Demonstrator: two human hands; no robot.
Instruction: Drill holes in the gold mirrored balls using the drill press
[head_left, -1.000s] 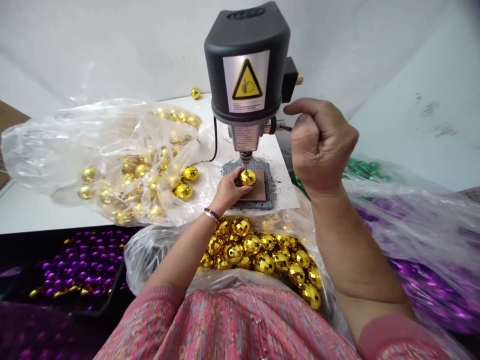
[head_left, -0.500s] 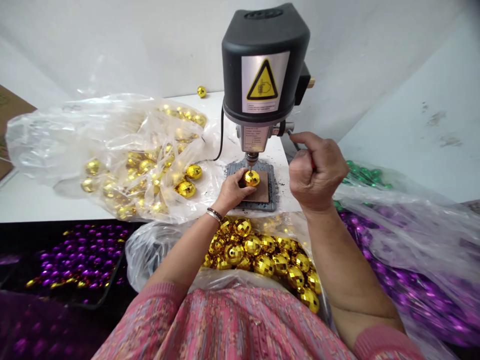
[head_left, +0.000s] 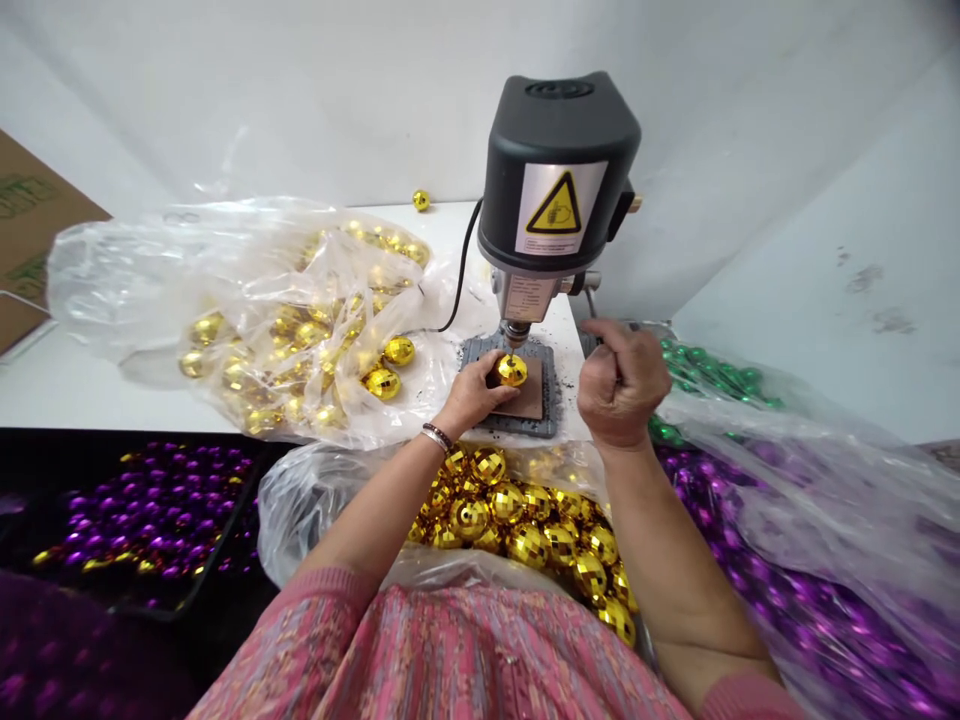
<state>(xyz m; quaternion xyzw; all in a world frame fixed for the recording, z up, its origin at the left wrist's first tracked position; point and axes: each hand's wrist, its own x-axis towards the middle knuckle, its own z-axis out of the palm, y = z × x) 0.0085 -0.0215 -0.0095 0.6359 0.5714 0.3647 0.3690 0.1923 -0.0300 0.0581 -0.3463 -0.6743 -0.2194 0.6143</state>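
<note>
My left hand [head_left: 477, 392] pinches a gold faceted ball [head_left: 512, 370] between thumb and fingers. It holds the ball on a brown square pad [head_left: 529, 392] on the grey base [head_left: 545, 428] of a small bench drill press [head_left: 562, 160]. Directly above the ball is the drill chuck [head_left: 517, 334], its thin bit reaching the ball's top; whether it has entered cannot be told. To the right of the machine, my right hand [head_left: 624, 385] is closed around the end of the feed lever [head_left: 591, 302], whose grip is mostly hidden by the fingers.
An open plastic bag of gold balls [head_left: 506, 502] lies before my body. Another clear bag [head_left: 120, 290] with gold balls covers the table's left. Purple balls [head_left: 157, 510] fill a dark tray at lower left. Bags of green [head_left: 720, 370] and purple balls [head_left: 757, 590] are at right.
My view has shifted, so the drill press appears lower and further right. My right hand has come down with the lever relative to the machine. My left hand still holds the gold ball beneath the bit.
</note>
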